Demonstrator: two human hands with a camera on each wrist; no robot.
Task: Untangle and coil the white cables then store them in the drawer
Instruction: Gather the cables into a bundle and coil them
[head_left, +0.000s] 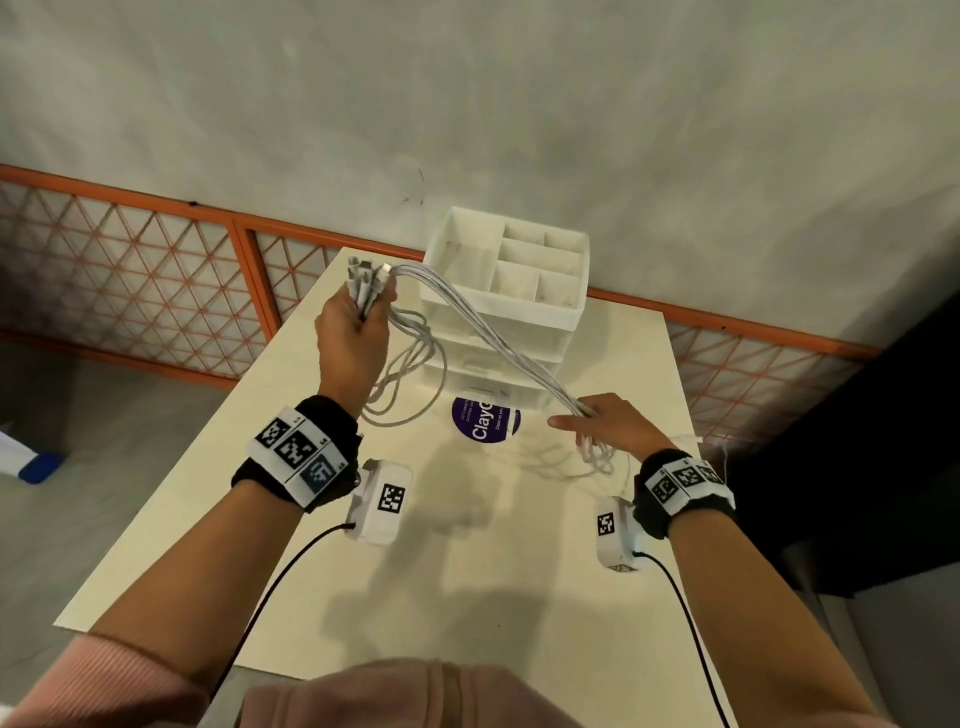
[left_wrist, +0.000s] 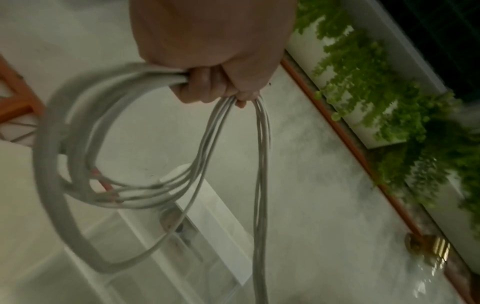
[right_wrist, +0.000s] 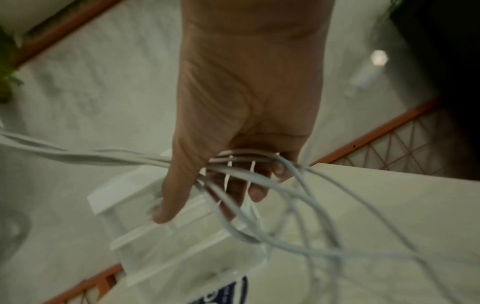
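Several white cables (head_left: 493, 338) stretch taut between my two hands above the table. My left hand (head_left: 353, 332) is raised at the left and grips the bundle near its plug ends (head_left: 370, 273). Coiled loops (left_wrist: 78, 144) hang below that fist (left_wrist: 213, 86). My right hand (head_left: 608, 421) is lower, in front of the white drawer unit (head_left: 550, 317). Its fingers (right_wrist: 255, 193) hook loosely round the cables (right_wrist: 103, 158), thumb stretched out, and the loose tails (head_left: 597, 460) dangle under it. The unit's open top tray has several bare compartments, with drawers (head_left: 493, 376) beneath.
The cream table (head_left: 467, 545) carries a round purple sticker (head_left: 475, 428) in front of the drawer unit. An orange lattice fence (head_left: 156, 291) runs behind the table. A blue object (head_left: 41, 465) lies on the floor at the left. Green plants (left_wrist: 363, 82) stand beyond the fence.
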